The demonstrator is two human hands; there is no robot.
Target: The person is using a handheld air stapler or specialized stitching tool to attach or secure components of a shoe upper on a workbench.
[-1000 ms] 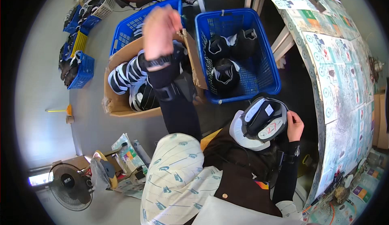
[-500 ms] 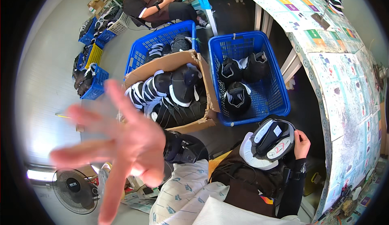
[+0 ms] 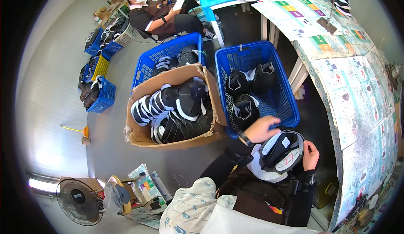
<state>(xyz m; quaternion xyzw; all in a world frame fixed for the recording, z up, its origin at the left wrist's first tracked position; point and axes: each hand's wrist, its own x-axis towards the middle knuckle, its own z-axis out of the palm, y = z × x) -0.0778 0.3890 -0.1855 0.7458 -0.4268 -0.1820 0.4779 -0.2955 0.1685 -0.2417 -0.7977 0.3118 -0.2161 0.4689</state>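
Observation:
A black, white and grey shoe upper [image 3: 277,152] rests on my lap with its underside facing up. Two pale pads and red handwriting show on that underside. My right hand [image 3: 310,155] pinches its rim at the right side. Just above its upper left edge, my left hand [image 3: 261,129] is open, fingers stretched to the right and nothing visible in them. Contact between that hand and the upper is hard to tell. A dark wristband [image 3: 244,139] circles my left wrist.
Ahead stands a blue basket [image 3: 293,91] with several black shoe uppers. Left of it, a cardboard box [image 3: 139,138] holds black and white uppers, with another blue basket [image 3: 143,61] behind. A paper-covered table [image 3: 357,107] runs along the right. A fan [image 3: 78,198] stands lower left. A masked person [image 3: 158,13] sits beyond.
My left hand, spread wide close to the camera at left before, has moved right and down to the shoe upper. My right hand keeps its hold. The view has shifted slightly.

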